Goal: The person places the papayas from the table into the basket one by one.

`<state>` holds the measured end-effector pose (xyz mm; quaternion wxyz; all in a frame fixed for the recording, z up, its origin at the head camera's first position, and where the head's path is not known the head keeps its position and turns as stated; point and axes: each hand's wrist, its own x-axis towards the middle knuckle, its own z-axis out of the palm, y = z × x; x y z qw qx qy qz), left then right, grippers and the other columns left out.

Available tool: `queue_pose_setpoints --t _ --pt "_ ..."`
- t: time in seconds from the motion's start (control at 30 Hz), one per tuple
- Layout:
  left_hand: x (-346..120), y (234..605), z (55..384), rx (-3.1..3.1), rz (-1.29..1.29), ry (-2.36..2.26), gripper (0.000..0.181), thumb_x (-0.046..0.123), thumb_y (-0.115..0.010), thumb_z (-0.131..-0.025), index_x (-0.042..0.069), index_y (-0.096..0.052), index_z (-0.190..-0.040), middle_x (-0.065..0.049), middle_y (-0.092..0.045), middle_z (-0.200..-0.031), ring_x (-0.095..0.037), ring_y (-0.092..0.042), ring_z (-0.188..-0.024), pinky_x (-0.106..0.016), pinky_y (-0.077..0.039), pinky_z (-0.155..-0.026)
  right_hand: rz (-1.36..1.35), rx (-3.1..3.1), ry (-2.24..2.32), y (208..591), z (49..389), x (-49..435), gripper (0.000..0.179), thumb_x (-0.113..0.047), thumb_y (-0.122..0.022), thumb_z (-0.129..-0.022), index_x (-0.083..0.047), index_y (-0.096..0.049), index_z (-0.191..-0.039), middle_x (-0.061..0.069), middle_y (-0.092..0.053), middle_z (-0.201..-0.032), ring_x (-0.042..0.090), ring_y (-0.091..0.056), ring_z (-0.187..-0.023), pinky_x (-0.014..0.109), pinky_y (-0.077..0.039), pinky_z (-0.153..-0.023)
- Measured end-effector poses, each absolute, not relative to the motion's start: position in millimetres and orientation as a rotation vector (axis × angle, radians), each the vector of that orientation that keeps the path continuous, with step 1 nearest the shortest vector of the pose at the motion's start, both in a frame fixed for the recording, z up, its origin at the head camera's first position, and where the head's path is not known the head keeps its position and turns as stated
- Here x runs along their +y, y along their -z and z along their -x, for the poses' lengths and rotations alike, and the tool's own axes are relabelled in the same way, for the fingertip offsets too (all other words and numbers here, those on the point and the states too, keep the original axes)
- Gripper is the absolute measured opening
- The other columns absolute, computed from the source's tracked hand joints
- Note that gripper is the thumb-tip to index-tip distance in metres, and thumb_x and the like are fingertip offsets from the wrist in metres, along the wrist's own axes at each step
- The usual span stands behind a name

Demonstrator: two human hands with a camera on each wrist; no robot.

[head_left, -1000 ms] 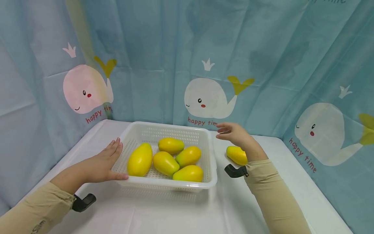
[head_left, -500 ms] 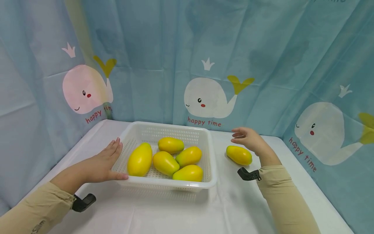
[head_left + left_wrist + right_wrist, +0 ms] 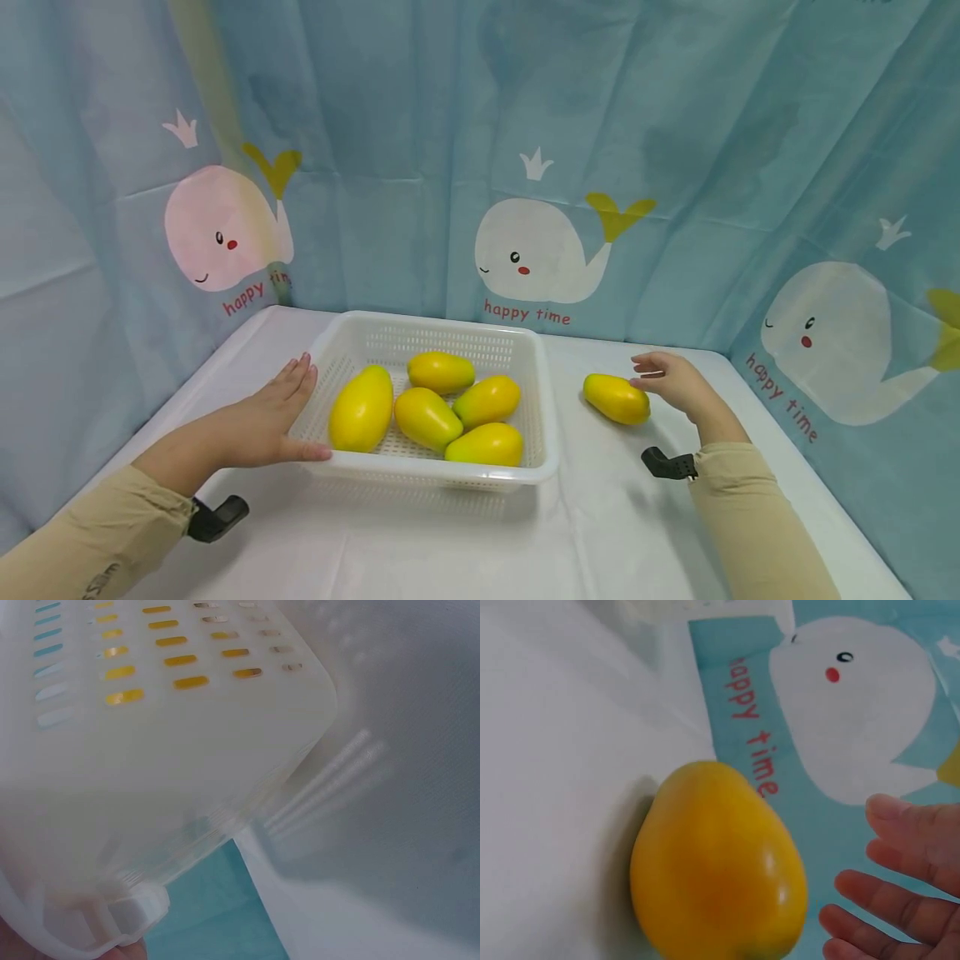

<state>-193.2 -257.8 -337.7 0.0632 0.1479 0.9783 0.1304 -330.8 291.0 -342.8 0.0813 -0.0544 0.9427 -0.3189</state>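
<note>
My left hand [image 3: 255, 425] rests on the left end of a white plastic basket [image 3: 549, 408], its fingers straight along the side and its thumb at the front rim. In the left wrist view, fingertips show under the basket's rim [image 3: 30, 922]. Several yellow mangoes [image 3: 361, 410] lie inside the basket. One more mango [image 3: 617, 399] lies on the white cloth to the right of it. Just beyond that mango's right end, my right hand [image 3: 678, 387] is held with loosely bent fingers and nothing in its grasp. The right wrist view shows the mango [image 3: 716, 862] large beside the spread fingers [image 3: 881, 896].
A white cloth [image 3: 450, 550] covers the table. Blue curtains [image 3: 390, 242] printed with whales hang close along its back and both sides. Each wrist wears a black camera mount [image 3: 217, 518].
My right hand has moved right and lower, from beside the basket's right rim, past the loose mango to its right end. The left hand and basket have stayed in place.
</note>
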Motion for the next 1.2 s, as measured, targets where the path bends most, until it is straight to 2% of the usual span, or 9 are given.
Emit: queue_pose_setpoints --t 0.4,0.77,1.2 --pt "-258 338 194 2.962 -0.460 -0.387 0.123 0.072 -0.058 -0.066 -0.008 -0.005 -0.143 -0.024 0.007 -0.150 -0.042 0.003 -0.137 -0.062 -0.012 -0.101 0.117 2.778 0.991 369 325 306 0.074 -0.050 -0.062 -0.081 -0.008 -0.039 -0.137 0.021 -0.036 -0.140 0.041 -0.036 -0.124 0.063 -0.031 -0.095" --pt "-257 336 193 2.955 -0.455 -0.391 0.123 0.073 -0.058 -0.065 -0.007 -0.006 -0.143 -0.023 0.007 -0.150 -0.041 0.003 -0.137 -0.062 -0.012 -0.102 0.073 2.749 1.117 404 326 305 0.084 -0.046 -0.070 -0.075 -0.009 -0.032 -0.141 0.023 -0.033 -0.140 0.042 -0.035 -0.121 0.060 -0.033 -0.094" --pt "-257 336 192 2.961 -0.458 -0.386 0.124 0.074 -0.057 -0.065 -0.008 -0.006 -0.143 -0.024 0.007 -0.150 -0.041 0.004 -0.137 -0.063 -0.012 -0.102 -0.040 2.761 1.187 409 323 295 0.084 -0.039 -0.074 -0.074 -0.007 -0.032 -0.139 0.026 -0.032 -0.136 0.042 -0.035 -0.118 0.057 -0.035 -0.095"
